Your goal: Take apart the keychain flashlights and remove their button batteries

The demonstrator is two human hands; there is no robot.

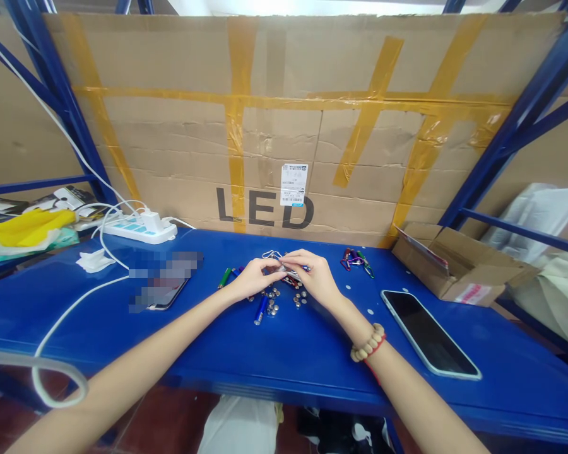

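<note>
Over the middle of the blue shelf, my left hand [257,278] and my right hand [315,277] meet with fingertips pinched together. Between them is a small silvery piece, mostly covered by the fingers, so I cannot make out its kind. Small round metal discs [273,309] lie scattered below the hands. Among them rests a blue metal tube [260,311]. Left of my left hand lies a green tube [224,277], with other blue ones partly hidden behind the hand. A white looped cord [271,254] shows just behind the fingers.
Coloured carabiners [357,260] lie right of the hands. A phone [430,333] is at the right, another dark phone [173,287] at the left. An open cardboard box [461,265] stands far right; a power strip [139,231] with white cables sits left. A large carton [184,145] closes off the back.
</note>
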